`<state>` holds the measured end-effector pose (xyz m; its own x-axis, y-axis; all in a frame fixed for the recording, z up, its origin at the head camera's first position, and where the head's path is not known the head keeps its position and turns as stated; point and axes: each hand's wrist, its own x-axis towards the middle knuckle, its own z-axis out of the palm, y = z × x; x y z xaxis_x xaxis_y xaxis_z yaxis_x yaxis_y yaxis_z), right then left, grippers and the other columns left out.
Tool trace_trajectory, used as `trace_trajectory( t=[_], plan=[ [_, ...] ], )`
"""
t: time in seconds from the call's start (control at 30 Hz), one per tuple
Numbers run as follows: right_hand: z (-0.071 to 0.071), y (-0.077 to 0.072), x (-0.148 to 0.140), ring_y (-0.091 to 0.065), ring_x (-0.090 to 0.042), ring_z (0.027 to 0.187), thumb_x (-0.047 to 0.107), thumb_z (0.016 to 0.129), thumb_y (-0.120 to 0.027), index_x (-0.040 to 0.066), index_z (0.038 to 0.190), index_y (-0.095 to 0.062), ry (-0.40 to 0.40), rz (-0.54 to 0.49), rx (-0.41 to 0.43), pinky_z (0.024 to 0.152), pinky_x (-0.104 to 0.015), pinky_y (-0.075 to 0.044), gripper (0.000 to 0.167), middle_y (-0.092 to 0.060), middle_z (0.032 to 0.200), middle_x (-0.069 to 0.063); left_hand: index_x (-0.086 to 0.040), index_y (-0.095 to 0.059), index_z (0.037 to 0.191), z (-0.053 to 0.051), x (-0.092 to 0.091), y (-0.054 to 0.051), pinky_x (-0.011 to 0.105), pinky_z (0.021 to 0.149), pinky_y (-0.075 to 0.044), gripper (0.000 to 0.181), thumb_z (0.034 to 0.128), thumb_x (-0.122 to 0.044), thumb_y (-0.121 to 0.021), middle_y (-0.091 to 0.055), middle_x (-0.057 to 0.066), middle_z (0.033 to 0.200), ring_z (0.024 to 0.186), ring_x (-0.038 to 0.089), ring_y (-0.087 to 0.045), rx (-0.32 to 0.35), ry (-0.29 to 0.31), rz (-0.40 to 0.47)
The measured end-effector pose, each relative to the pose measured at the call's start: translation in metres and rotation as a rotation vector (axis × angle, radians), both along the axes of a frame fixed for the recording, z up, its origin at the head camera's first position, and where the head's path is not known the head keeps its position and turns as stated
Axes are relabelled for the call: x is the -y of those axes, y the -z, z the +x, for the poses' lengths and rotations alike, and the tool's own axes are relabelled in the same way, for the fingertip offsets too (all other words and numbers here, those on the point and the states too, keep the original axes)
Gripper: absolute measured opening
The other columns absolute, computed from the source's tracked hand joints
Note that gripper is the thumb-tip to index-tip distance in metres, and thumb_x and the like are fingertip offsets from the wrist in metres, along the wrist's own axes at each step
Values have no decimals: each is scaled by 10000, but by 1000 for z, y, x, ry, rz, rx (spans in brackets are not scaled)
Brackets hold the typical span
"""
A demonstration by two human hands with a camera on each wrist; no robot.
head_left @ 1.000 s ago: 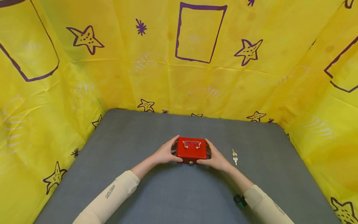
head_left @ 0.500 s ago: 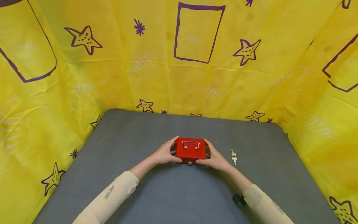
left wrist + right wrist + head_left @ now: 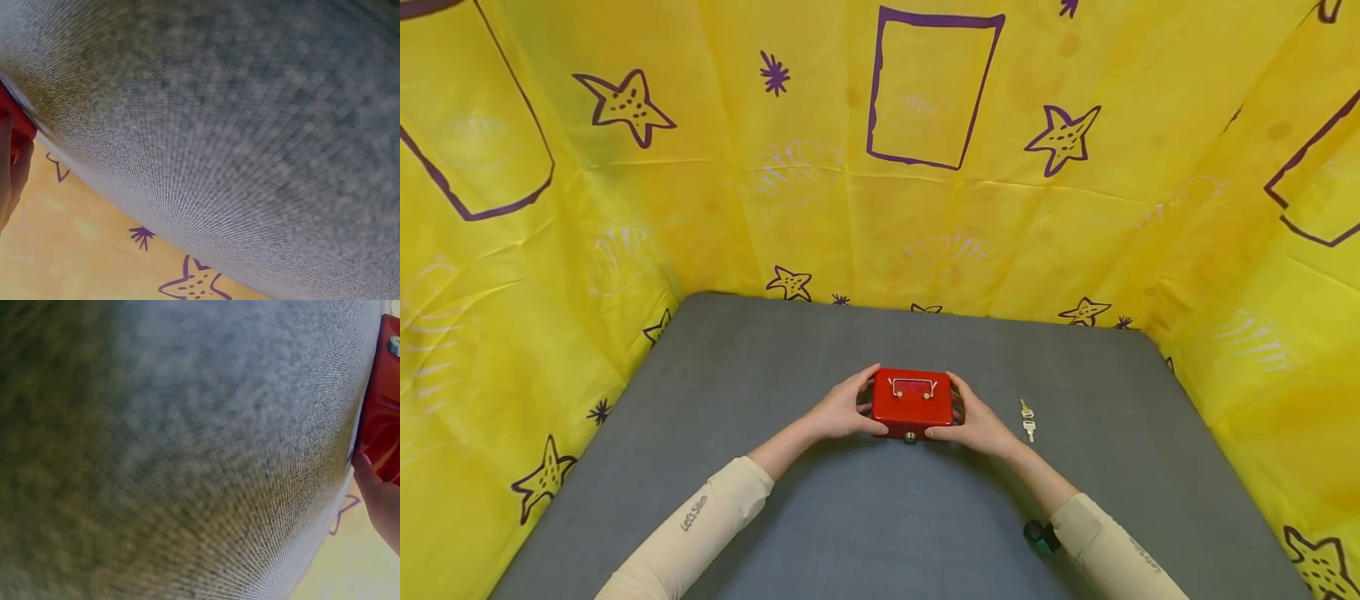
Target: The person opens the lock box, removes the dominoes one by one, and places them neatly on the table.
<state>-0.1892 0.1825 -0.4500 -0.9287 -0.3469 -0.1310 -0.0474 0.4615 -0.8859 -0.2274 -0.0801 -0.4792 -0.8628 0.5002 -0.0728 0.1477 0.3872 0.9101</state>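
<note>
A small red cash box (image 3: 913,410) with its lid down sits on the grey table, its wire handle lying on top and a round lock (image 3: 910,437) on the front side. My left hand (image 3: 844,411) grips its left side, thumb at the front corner and fingers reaching round toward the back. On the right side my right hand (image 3: 976,422) holds it the same way, thumb near the lock. Both wrist views catch only a part of the red box (image 3: 382,406) and some fingers at the frame edge. The fingers behind the box are partly hidden.
Two small keys (image 3: 1027,421), joined together, lie on the table (image 3: 760,350) to the right of the right hand. Yellow cloth walls (image 3: 820,217) with purple drawings rise behind and on both sides. A dark band (image 3: 1042,537) sits at the right forearm.
The view shifts very slightly between the first frame and the later ones. Both hands keep their grip on the cash box, and box and keys stay where they were.
</note>
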Motion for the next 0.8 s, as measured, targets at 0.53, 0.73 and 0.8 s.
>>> trace_trajectory(
  t=[0.53,0.73,0.8],
  plan=[
    [1,-3,1,-448,-443,1284,150,803,-793,-35,1506,-202,18,49,-36,988,-513,-463,936,-357,1484,-264,-52,-231,1536,-1,0,-2,394,961,-496,1021,738,-159,-859,-342,137,1525,1350,311,-398,4,-14,-18],
    [-13,29,-8,-459,-406,1289,228,790,-817,59,1525,-210,28,30,-38,986,-511,-467,969,-364,1498,-207,-42,-236,1532,-1,0,-2,390,956,-499,1014,739,-153,-858,-349,139,1522,1347,314,-405,0,-7,-19],
    [-17,35,-10,-459,-381,1297,269,782,-823,94,1528,-218,32,33,-31,988,-496,-470,977,-367,1505,-175,-38,-238,1531,-1,0,-3,390,955,-500,1012,738,-151,-857,-354,141,1520,1345,316,-407,1,-5,-18]
  ],
)
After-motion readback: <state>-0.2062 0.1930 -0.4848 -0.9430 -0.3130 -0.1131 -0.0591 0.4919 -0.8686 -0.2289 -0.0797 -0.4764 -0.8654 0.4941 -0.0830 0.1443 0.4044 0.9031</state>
